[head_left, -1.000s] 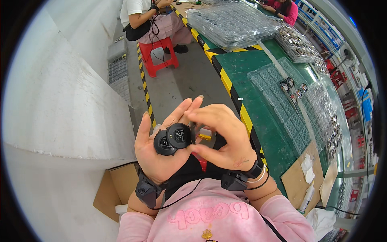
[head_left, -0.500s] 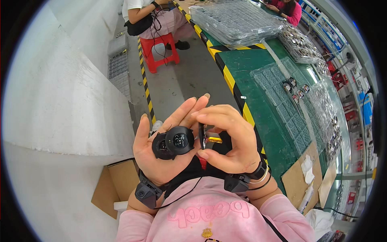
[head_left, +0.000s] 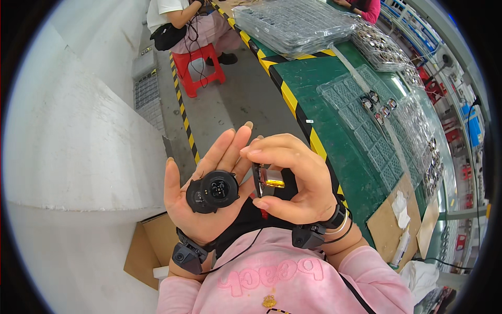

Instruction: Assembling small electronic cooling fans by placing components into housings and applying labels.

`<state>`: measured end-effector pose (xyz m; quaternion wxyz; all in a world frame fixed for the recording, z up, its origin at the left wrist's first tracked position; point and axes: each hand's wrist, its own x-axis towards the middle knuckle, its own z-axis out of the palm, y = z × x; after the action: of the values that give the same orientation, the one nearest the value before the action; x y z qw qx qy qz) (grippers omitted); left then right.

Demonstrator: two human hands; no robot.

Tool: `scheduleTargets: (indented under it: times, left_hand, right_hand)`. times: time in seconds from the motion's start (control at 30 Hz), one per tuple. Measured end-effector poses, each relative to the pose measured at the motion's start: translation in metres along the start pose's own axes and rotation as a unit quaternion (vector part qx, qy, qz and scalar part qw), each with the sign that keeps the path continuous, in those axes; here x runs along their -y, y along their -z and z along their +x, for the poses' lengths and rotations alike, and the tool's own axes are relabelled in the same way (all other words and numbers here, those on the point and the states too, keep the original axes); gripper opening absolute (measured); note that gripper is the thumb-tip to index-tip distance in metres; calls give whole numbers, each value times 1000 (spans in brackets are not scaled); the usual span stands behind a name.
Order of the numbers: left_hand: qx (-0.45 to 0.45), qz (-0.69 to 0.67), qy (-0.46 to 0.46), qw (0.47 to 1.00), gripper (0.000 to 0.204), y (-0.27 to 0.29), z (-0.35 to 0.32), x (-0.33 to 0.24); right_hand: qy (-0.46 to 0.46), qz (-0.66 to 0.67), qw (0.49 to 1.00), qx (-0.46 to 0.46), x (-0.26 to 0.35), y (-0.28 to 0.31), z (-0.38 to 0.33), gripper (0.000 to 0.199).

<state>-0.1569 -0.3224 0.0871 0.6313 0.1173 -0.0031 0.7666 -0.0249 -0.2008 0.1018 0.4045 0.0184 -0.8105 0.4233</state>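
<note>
Head view: left hand (head_left: 206, 196) open, palm up, fingers spread, with 2 round black plastic watch-case shells (head_left: 213, 191) lying overlapped on the palm. Right hand (head_left: 293, 180) just beside it, thumb and fingers pinched on a thin dark module with a gold-coloured flat part (head_left: 267, 182). Green workbench (head_left: 334, 104) beyond right hand.
</note>
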Motion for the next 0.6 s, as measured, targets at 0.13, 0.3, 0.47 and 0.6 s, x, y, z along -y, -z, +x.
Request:
scheduleTargets:
  times: [0.13,0.3,0.47,0.6]
  left_hand:
    - [29,45,10,999,84,6,1,-1]
    - [30,53,-3,998,81,8,0,1]
    - [23,46,-17,999,76,9,1,2]
    - [30,61,-33,997,73,13,0,0]
  right_hand:
    - [29,-12,1000,1,0,-1,0,51]
    - [29,-18,999,11,0,-2,0,52]
    - [40,-27,997,53,1,-5,3,51]
    - [44,-30,997,52,-1,-9,4,50]
